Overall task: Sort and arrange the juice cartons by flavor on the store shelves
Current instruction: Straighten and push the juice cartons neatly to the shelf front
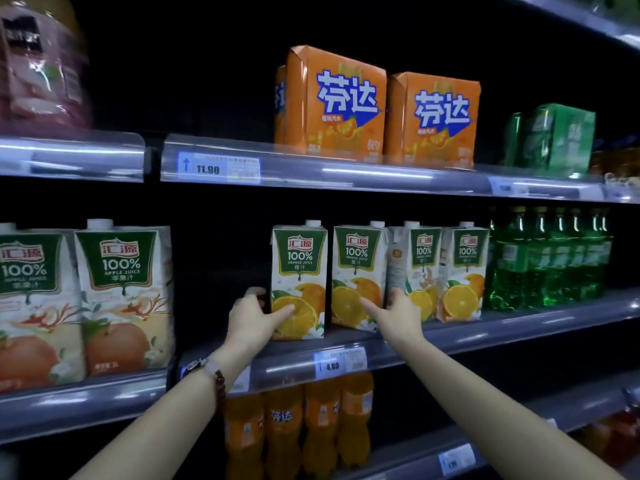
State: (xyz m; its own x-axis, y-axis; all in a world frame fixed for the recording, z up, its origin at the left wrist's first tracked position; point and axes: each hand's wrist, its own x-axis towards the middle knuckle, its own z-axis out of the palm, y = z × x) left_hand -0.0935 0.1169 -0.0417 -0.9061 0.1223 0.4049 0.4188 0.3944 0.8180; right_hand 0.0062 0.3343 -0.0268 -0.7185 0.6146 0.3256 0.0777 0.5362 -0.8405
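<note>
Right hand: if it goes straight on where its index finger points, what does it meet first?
Probably the second white orange juice carton; the right hand points its index finger at its printed orange, seemingly almost touching.

The blurred pink pack (41, 60) at far left is unreadable; the leftmost apple carton (31, 303) is cut by the edge; the green box's (554, 140) print is illegible.

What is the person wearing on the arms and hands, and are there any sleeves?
No sleeves show: both forearms are bare up to the picture's edge. The left wrist carries a bracelet of dark reddish-brown beads and a second band with a pale stone and blue and white pieces. The right hand and its wrist carry nothing visible.
</note>
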